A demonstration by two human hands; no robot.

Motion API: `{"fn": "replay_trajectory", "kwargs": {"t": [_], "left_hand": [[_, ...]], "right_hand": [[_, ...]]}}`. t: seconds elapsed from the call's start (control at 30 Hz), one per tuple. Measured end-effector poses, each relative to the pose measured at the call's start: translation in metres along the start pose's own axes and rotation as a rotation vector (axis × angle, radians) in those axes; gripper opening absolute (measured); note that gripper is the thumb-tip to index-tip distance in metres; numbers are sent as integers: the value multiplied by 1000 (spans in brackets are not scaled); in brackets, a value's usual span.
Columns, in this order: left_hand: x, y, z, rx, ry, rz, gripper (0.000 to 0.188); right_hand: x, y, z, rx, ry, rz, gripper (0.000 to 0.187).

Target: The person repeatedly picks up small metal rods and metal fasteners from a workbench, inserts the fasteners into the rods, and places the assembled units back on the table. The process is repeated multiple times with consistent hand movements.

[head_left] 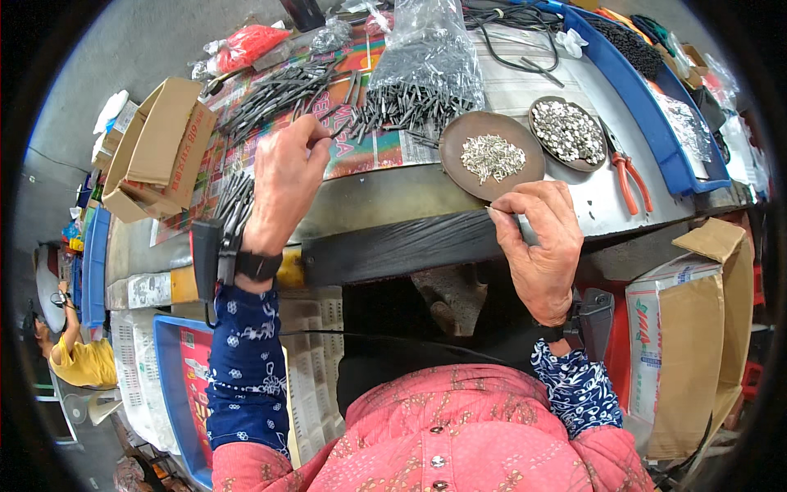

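Observation:
My left hand (288, 176) is closed in a pinch at the near edge of the black rods, its fingertips beside a loose pile of short black tubes (414, 111). Whatever those fingers hold is hidden. A brown round plate (452, 164) carries a heap of small silver metal pieces (492, 157). Just below its near rim, my right hand (541, 246) pinches with thumb and forefinger; a tiny pale tip shows there, too small to name. Longer black rods (283, 94) lie in a bundle beyond my left hand.
A second dish (602, 160) holds small round silver and dark pieces. Beside it lie red-handled pliers (631, 184). A clear plastic bag (430, 49) rests over the black tubes. Cardboard boxes (168, 152) and a blue tray (656, 107) flank the work area. A person in yellow (82, 361) is far left.

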State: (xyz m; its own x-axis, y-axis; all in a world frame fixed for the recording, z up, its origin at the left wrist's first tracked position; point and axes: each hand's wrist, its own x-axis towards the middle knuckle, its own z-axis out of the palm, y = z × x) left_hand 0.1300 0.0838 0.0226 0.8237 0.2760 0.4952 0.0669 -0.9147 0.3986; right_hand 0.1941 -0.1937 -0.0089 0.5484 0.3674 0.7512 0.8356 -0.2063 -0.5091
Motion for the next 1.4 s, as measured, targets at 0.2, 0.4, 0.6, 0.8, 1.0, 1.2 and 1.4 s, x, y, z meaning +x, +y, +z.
{"fn": "replay_trajectory", "kwargs": {"t": [0.2, 0.4, 0.6, 0.8, 1.0, 1.2, 1.4], "left_hand": [[-60, 72, -14, -457, -92, -189, 8], [-110, 114, -4, -1055, -149, -475, 16], [-129, 125, -1, -1164, -126, -515, 17], [-133, 128, -1, -1163, -121, -529, 17], [-135, 127, 0, -1125, -104, -518, 17], [-140, 129, 7, -879, 2, -437, 20], [-143, 128, 17, -757, 99, -363, 23]], "right_hand": [[-6, -27, -2, 221, -31, 99, 15], [-13, -48, -2, 386, -86, 198, 13], [-16, -55, -4, 355, -125, 166, 9], [-17, -57, -2, 351, -134, 165, 9], [-18, -56, 2, 348, -129, 140, 11], [-19, -55, 4, 274, -79, 31, 14], [-22, -53, 5, 319, -86, 67, 13]]}}
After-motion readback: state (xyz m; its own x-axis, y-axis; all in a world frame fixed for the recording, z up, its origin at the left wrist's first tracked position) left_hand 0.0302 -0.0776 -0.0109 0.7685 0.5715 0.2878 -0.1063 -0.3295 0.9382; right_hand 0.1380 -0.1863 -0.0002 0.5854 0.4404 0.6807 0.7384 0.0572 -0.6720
